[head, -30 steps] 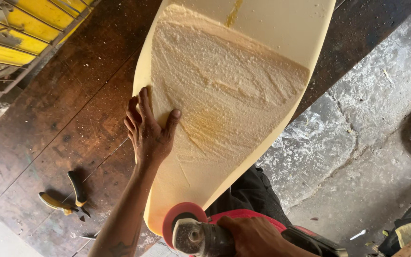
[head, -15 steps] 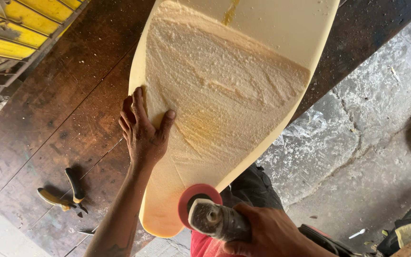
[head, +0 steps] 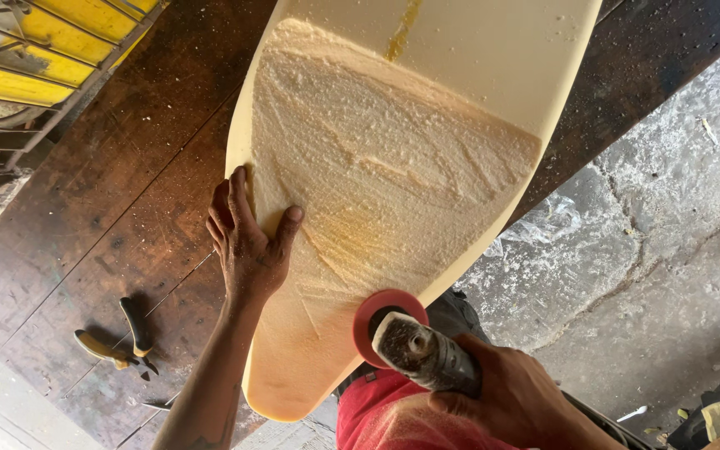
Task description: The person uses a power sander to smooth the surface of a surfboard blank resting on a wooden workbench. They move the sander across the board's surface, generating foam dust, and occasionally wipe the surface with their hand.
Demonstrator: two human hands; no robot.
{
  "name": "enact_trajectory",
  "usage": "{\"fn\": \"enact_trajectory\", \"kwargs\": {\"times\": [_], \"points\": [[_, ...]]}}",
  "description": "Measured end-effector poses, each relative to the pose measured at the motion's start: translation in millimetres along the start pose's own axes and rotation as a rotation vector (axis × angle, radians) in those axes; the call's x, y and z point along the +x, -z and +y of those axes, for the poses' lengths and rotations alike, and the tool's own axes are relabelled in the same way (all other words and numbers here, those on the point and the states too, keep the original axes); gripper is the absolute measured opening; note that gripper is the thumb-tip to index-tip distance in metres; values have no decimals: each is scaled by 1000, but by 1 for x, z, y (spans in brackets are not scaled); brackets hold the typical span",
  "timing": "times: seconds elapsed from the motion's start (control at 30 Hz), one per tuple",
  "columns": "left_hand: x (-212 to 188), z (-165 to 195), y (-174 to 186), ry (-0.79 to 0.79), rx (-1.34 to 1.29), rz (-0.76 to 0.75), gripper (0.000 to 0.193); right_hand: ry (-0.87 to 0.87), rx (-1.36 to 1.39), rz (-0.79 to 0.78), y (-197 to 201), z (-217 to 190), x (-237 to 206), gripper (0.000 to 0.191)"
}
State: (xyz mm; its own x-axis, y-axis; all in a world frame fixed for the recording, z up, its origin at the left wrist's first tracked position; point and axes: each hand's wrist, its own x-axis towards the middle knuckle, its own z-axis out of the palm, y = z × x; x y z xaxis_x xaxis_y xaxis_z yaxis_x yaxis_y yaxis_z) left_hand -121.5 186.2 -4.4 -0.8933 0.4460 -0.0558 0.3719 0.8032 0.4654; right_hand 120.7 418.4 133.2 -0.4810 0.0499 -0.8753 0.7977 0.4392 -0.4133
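A large cream foam slab with a rough, carved-down area lies on a dark wooden table and overhangs its edge. My left hand presses flat on the slab's left edge, fingers apart. My right hand grips a dusty angle grinder whose red sanding disc sits at the slab's lower right edge.
Pliers with dark and yellow handles lie on the table at lower left. A yellow metal frame stands at the upper left. Grey concrete floor lies to the right, with small debris at the lower right corner.
The grinder has moved up and right along the slab's lower edge. My left hand has stayed pressed on the slab's left side.
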Motion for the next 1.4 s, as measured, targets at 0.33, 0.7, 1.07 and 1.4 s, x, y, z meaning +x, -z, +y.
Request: {"fn": "enact_trajectory", "kwargs": {"times": [0.33,0.7,1.07,1.4], "points": [[0,0,1,39,16,-16,98,-158,-28,2,26,42,15,72],[-2,-1,-2,62,9,-3,96,-339,88,111,55,45,16,73],[-2,5,2,59,-12,-2,95,139,-124,-317,-25,-25,16,64],[-3,3,-1,69,-32,1,94,237,-113,-309,-51,-22,22,61]]}}
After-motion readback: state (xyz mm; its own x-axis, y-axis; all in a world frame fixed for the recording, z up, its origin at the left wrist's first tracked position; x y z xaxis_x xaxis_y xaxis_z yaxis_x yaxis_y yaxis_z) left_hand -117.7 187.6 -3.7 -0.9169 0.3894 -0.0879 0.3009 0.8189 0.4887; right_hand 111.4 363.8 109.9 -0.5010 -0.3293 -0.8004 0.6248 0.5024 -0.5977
